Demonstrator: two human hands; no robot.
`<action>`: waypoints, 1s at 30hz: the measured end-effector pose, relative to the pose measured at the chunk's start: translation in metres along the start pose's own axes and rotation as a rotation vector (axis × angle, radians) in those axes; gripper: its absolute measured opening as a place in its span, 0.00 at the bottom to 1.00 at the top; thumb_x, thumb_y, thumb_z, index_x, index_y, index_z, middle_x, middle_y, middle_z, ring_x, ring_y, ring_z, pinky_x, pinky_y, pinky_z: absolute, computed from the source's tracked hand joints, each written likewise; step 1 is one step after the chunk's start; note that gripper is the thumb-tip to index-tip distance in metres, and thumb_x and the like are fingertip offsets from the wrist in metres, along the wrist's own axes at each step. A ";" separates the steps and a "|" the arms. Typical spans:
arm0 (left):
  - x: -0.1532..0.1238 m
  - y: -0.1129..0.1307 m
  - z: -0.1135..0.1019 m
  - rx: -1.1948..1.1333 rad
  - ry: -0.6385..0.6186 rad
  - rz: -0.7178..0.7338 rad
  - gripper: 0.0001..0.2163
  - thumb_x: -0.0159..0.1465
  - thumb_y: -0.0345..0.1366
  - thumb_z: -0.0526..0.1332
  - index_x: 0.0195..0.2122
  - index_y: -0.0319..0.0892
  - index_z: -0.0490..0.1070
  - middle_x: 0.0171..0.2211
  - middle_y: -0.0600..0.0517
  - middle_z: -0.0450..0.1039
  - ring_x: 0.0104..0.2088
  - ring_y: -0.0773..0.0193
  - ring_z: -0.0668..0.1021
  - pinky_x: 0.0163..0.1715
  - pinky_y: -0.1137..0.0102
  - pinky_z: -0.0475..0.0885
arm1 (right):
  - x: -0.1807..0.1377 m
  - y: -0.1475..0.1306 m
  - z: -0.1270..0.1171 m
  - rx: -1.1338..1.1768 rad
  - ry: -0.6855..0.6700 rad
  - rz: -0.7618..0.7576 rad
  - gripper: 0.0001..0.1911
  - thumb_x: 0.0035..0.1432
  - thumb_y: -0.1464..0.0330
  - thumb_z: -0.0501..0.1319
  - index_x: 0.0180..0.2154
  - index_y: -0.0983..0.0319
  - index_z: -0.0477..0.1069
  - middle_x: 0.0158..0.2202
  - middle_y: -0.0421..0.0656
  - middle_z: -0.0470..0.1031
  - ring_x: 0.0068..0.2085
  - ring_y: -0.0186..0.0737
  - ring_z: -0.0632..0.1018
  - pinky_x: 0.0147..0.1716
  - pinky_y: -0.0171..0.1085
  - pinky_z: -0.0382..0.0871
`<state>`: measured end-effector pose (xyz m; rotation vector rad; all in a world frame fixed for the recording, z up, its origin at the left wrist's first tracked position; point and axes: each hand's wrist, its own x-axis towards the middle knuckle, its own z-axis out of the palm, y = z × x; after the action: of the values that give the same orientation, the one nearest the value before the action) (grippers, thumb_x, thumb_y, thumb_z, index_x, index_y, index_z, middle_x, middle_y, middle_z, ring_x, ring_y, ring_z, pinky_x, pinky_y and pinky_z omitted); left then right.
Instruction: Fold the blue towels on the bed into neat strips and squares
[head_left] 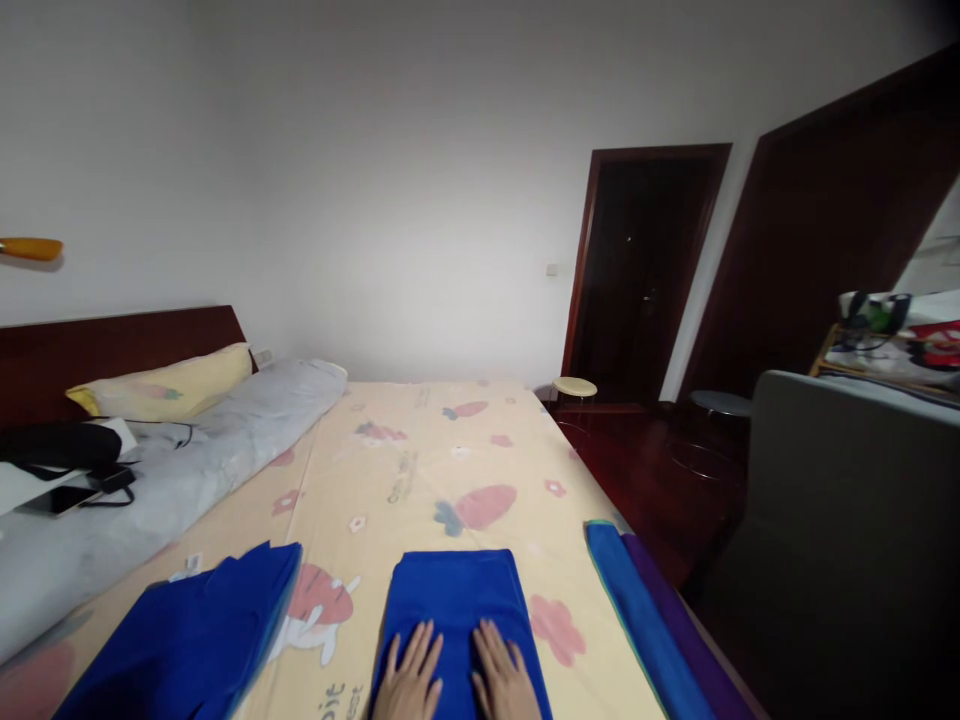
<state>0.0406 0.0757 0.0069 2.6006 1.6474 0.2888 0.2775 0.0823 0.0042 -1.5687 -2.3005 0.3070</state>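
Note:
Both of my hands lie flat, fingers spread, on a folded blue towel [456, 590] at the near edge of the bed. My left hand [409, 678] presses its near left part and my right hand [504, 678] its near right part. Neither hand grips anything. A second blue cloth [196, 640] lies loosely spread to the left. A stack of folded cloths, blue over purple [645, 620], runs along the bed's right edge.
The bed has a yellow sheet [420, 470] printed with carrots and flowers. A grey quilt roll [187, 460], a yellow pillow [169, 385], a black bag and a phone [64, 498] lie at left. A grey chair back [847, 520], stools and dark doors stand at right.

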 end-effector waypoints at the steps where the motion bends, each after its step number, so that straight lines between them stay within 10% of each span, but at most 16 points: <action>1: 0.004 0.005 0.008 -0.009 -0.007 0.057 0.28 0.68 0.44 0.49 0.65 0.60 0.35 0.67 0.58 0.49 0.65 0.56 0.62 0.63 0.55 0.59 | 0.003 -0.004 0.004 0.031 -0.052 -0.095 0.28 0.65 0.54 0.48 0.64 0.52 0.54 0.66 0.41 0.54 0.65 0.48 0.60 0.62 0.49 0.60; 7: 0.022 0.007 -0.001 -0.081 -0.053 0.054 0.25 0.69 0.46 0.43 0.66 0.62 0.35 0.68 0.59 0.46 0.66 0.58 0.60 0.63 0.55 0.60 | 0.021 -0.007 -0.016 0.081 -0.159 -0.084 0.28 0.66 0.53 0.44 0.65 0.48 0.49 0.68 0.39 0.48 0.68 0.49 0.54 0.64 0.57 0.51; 14: 0.038 -0.043 -0.047 -0.006 -0.078 -0.436 0.23 0.68 0.48 0.43 0.65 0.64 0.48 0.70 0.56 0.42 0.69 0.54 0.47 0.65 0.46 0.44 | 0.061 0.037 -0.066 -0.023 -0.177 0.240 0.32 0.64 0.49 0.43 0.64 0.54 0.54 0.69 0.43 0.48 0.69 0.48 0.50 0.65 0.56 0.45; 30: 0.076 -0.062 -0.045 -0.240 -0.029 -0.628 0.23 0.67 0.42 0.43 0.61 0.53 0.61 0.66 0.54 0.59 0.66 0.60 0.59 0.63 0.51 0.52 | 0.098 0.065 -0.053 0.007 0.029 0.444 0.24 0.61 0.65 0.44 0.49 0.54 0.74 0.57 0.45 0.71 0.58 0.49 0.69 0.53 0.50 0.63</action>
<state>0.0089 0.1682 0.0522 1.7956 2.1457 0.3751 0.3215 0.1972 0.0444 -2.0559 -1.9054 0.3931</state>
